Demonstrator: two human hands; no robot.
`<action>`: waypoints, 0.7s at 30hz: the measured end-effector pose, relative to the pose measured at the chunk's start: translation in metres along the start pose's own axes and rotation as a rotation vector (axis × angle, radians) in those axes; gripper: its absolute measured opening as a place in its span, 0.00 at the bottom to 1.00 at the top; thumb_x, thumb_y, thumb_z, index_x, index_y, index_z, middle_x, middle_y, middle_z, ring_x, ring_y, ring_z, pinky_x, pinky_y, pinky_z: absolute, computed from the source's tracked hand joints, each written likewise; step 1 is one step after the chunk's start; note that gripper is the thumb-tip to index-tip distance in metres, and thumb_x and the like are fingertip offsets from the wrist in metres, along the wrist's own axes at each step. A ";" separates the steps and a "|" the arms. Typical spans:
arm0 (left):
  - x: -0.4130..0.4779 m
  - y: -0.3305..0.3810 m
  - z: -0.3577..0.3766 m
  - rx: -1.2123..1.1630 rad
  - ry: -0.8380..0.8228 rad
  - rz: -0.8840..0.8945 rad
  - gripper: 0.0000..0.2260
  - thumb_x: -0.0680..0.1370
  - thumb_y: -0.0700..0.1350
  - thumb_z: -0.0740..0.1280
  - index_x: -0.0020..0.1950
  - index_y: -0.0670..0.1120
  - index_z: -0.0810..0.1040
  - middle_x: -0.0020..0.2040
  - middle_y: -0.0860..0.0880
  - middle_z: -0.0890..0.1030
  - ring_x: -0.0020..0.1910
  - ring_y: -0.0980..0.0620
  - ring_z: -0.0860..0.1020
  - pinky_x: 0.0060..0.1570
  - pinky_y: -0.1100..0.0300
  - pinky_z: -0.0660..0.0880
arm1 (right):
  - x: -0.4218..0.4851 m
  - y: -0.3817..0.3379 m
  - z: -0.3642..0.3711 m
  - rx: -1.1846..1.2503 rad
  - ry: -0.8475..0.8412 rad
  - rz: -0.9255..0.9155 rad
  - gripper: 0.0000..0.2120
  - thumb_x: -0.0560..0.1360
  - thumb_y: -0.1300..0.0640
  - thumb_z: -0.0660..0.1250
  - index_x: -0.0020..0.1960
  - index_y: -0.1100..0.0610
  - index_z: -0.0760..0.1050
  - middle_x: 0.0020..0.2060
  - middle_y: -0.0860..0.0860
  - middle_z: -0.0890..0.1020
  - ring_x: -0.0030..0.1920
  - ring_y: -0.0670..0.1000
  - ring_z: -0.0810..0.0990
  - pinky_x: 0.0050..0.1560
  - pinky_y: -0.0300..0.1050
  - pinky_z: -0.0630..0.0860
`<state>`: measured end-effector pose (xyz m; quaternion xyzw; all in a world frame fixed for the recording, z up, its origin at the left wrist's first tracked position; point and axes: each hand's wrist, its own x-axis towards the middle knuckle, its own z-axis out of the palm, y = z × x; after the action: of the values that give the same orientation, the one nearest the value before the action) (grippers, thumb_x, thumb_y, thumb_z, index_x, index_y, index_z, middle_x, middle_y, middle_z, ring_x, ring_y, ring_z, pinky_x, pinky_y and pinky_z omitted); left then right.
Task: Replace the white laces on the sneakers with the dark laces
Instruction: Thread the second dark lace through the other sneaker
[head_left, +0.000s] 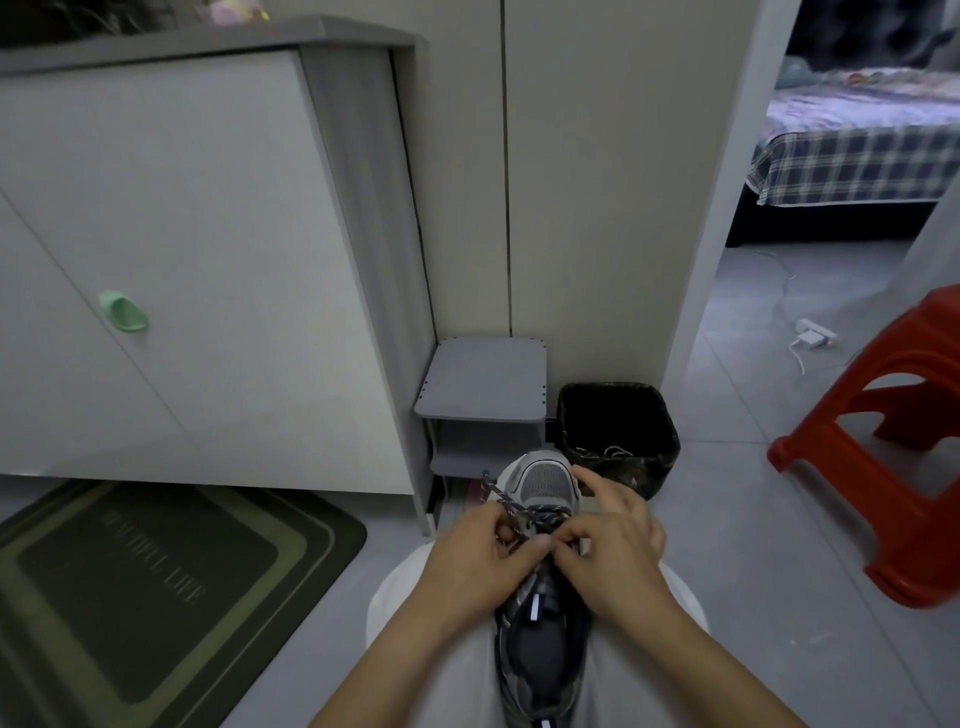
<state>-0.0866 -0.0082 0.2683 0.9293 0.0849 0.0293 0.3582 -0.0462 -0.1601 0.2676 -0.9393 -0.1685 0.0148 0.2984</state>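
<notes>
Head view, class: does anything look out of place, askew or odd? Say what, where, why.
Nothing spilled or damaged. White cord, seemingly laces, lies in the black bin beyond the sneaker; a power strip lies past the doorway with its cable trailing.

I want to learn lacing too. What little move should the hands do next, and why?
Probably pull the dark lace snug through the holes near the toe of the sneaker. The left hand and right hand both pinch it there, a loose end pokes out leftward, and the holes nearer the ankle look unlaced.
</notes>
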 end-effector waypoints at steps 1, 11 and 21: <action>0.000 0.002 -0.001 -0.020 -0.035 -0.012 0.18 0.68 0.66 0.65 0.47 0.54 0.74 0.42 0.56 0.77 0.39 0.61 0.75 0.36 0.65 0.69 | 0.001 0.000 0.000 0.021 0.001 0.016 0.04 0.71 0.50 0.70 0.38 0.44 0.81 0.72 0.36 0.58 0.71 0.48 0.52 0.64 0.43 0.48; 0.002 0.002 -0.006 -0.020 -0.200 -0.007 0.21 0.66 0.51 0.71 0.57 0.54 0.70 0.49 0.54 0.75 0.40 0.61 0.75 0.36 0.72 0.68 | 0.014 -0.006 -0.002 0.032 -0.112 0.036 0.04 0.69 0.46 0.71 0.37 0.39 0.78 0.72 0.38 0.60 0.70 0.48 0.53 0.65 0.46 0.51; 0.000 -0.006 -0.007 -0.164 -0.132 -0.077 0.19 0.62 0.49 0.67 0.53 0.56 0.71 0.48 0.58 0.77 0.46 0.60 0.77 0.50 0.64 0.75 | -0.013 0.034 -0.025 0.172 0.226 0.073 0.15 0.69 0.56 0.73 0.28 0.44 0.71 0.61 0.40 0.72 0.66 0.49 0.63 0.64 0.48 0.57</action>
<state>-0.0885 0.0008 0.2691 0.8927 0.0942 -0.0392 0.4389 -0.0445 -0.2037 0.2681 -0.9114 -0.0979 -0.0658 0.3942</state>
